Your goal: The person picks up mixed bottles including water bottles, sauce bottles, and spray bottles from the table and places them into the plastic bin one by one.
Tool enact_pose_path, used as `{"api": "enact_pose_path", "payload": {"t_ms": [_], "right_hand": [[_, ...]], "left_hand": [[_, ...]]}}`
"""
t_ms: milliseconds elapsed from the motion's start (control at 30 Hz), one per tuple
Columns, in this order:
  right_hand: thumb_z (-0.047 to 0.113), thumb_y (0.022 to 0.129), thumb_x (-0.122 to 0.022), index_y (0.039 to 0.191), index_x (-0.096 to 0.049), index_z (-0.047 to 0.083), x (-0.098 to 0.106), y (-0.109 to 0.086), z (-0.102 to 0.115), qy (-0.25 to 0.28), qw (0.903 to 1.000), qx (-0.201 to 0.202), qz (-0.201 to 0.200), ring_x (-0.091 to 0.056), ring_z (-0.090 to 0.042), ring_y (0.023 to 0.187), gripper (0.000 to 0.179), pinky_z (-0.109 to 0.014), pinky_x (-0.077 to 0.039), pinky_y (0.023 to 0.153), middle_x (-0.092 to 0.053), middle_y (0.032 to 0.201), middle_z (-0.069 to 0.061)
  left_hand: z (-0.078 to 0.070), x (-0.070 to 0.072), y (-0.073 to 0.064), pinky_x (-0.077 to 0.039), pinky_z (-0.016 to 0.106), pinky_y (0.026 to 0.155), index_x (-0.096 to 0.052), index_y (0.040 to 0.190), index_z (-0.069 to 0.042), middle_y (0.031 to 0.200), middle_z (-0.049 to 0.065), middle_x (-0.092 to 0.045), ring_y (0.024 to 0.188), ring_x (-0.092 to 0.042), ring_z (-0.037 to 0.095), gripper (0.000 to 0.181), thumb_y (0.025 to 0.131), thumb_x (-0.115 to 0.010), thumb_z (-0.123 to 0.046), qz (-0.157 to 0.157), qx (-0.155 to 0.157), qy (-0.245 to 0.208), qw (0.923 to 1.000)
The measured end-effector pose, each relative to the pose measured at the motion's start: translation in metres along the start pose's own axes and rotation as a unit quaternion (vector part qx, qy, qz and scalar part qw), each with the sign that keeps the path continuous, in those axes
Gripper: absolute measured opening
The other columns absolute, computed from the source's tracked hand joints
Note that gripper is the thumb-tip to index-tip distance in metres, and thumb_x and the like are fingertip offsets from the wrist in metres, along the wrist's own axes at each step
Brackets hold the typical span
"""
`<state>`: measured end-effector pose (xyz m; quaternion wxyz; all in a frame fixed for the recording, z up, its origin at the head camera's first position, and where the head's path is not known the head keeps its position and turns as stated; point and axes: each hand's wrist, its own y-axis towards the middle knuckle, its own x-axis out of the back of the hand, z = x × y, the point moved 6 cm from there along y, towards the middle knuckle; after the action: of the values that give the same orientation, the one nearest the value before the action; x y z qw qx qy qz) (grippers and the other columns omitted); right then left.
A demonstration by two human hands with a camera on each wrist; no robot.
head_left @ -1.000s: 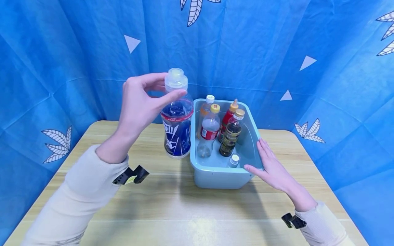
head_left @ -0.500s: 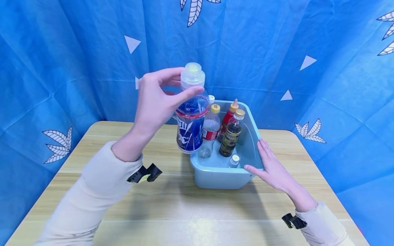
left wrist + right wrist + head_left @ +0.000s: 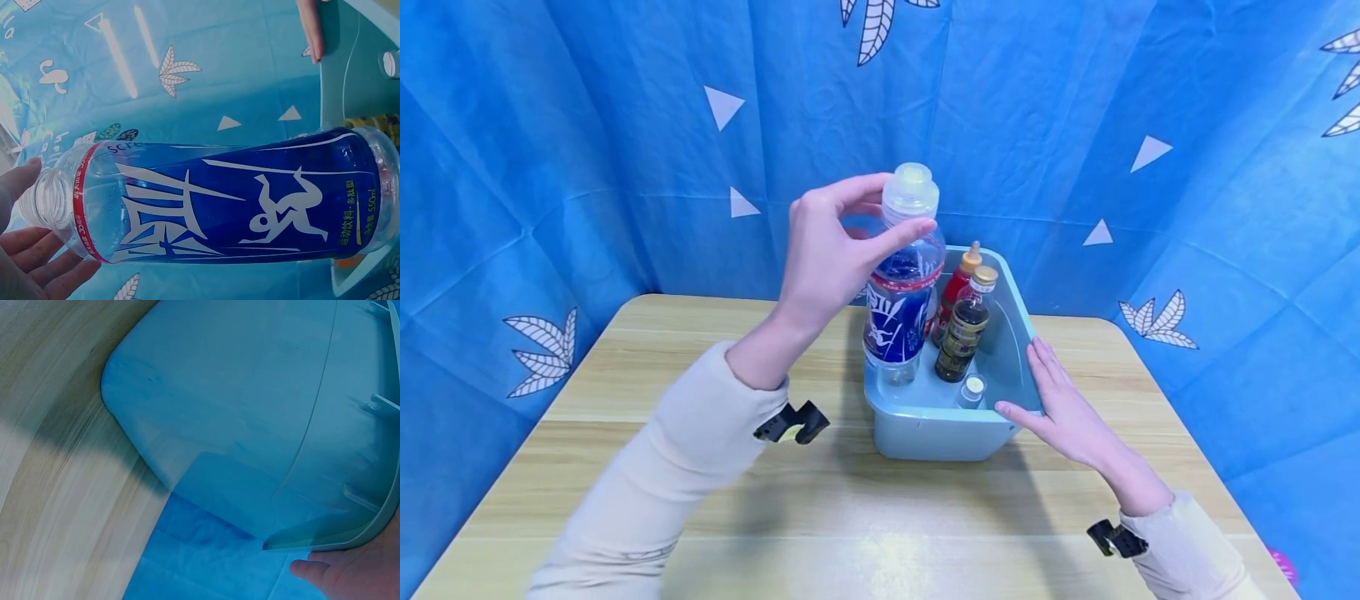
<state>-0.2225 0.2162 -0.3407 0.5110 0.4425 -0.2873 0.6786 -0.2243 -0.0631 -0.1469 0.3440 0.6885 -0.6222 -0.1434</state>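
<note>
My left hand (image 3: pixel 831 250) pinches the neck of a clear drink bottle (image 3: pixel 898 321) with a blue label and a clear cap. The bottle hangs nearly upright over the left part of a light-blue plastic bin (image 3: pixel 951 437). In the left wrist view the drink bottle (image 3: pixel 250 200) lies across the picture, fingers and thumb around its neck. My right hand (image 3: pixel 1063 417) rests on the bin's front right corner, fingers extended along the side and thumb on the front rim. The right wrist view shows part of that hand (image 3: pixel 362 569) under the rim of the bin (image 3: pixel 237 406).
Inside the bin stand a dark sauce bottle (image 3: pixel 962 333), a red squeeze bottle (image 3: pixel 953 287) with an orange nozzle, and a small white-capped bottle (image 3: pixel 972 392). The held bottle hides the bin's left side. A wooden table (image 3: pixel 760 500) lies beneath, with a blue curtain (image 3: pixel 1030 108) behind.
My left hand has carried the drink bottle rightward, from left of the bin to over its left part, now covering other bottles there. The right hand and bin have stayed put.
</note>
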Motion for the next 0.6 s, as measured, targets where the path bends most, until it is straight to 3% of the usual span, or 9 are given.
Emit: {"api": "enact_pose_path", "payload": {"t_ms": [600], "right_hand": [[0.052, 0.082, -0.053, 0.142, -0.003, 0.003, 0.000, 0.000, 0.001, -0.003, 1.0000, -0.005, 0.002, 0.001, -0.033, 0.133, 0.092, -0.060, -0.018, 0.096, 0.002, 0.147, -0.013]], "left_hand": [[0.028, -0.036, -0.013, -0.049, 0.022, 0.065, -0.063, 0.108, -0.008, 0.096, 0.000, -0.065, 0.084, -0.057, 0.007, 0.041, 0.073, -0.072, -0.027, 0.036, 0.028, -0.039, 0.9982]]}}
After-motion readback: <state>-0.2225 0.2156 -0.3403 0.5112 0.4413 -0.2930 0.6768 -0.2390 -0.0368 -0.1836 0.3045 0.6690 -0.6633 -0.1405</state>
